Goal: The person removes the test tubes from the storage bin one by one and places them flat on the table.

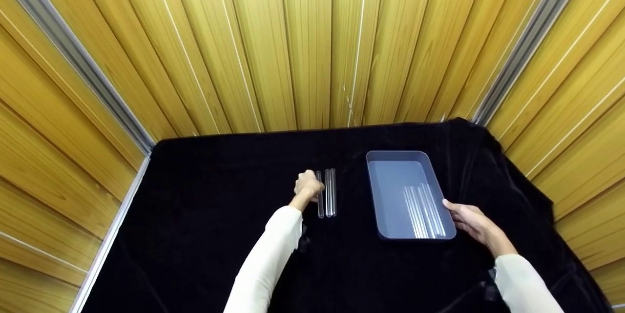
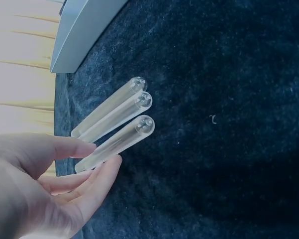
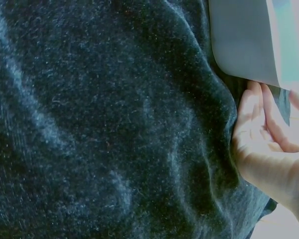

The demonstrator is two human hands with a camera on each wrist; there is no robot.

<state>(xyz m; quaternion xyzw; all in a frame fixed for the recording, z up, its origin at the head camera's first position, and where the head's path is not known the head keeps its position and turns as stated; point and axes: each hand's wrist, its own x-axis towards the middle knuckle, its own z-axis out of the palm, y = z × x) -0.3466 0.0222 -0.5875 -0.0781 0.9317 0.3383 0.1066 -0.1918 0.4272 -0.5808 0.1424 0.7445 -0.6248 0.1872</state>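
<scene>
Three clear glass test tubes lie side by side on the black cloth, round ends toward the person. My left hand (image 1: 308, 185) is at the leftmost test tube (image 2: 120, 142), thumb on one side and fingers on the other, pinching it. The other two test tubes (image 1: 330, 192) lie close together just to its right. On the right is a shallow blue-grey tray (image 1: 393, 191) with several clear tubes (image 1: 424, 211) lying lengthwise in its near right part. My right hand (image 1: 471, 222) holds the tray's right side, thumb at the rim and fingers against the outer wall.
Black velvety cloth (image 1: 205, 235) covers the table, with folds at the right. Yellow wood-patterned walls (image 1: 307, 49) stand behind and at both sides, with grey metal strips at the corners.
</scene>
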